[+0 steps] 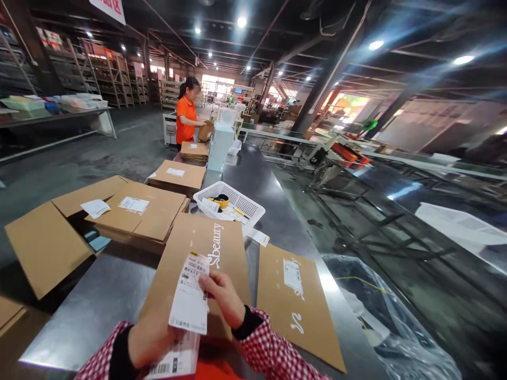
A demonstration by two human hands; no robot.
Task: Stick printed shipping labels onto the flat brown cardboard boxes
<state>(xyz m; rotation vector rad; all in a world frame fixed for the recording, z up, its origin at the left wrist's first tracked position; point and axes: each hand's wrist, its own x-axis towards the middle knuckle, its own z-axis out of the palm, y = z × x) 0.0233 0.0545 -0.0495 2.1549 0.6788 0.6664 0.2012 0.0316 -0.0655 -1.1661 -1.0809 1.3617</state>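
Observation:
My right hand [226,296] pinches the right edge of a white printed shipping label [189,303] between thumb and fingers. My left hand [152,333], blurred by motion, closes on the lower left of the label sheets, its fingertips hidden behind the paper. Below it hangs a second printed label [180,354]. Under both hands lies a flat brown cardboard box [229,240] with white "beauty" lettering. To its right, another flattened box [295,322] bears a label. A stack of folded boxes [160,208] with a label on top sits at the left.
A white plastic basket [247,206] holding yellow tape and papers stands beyond the box on the metal table [89,311]. An open carton [47,250] is at the left. Clear plastic wrapping [412,332] lies at the right. A co-worker in orange [185,119] handles a box farther along.

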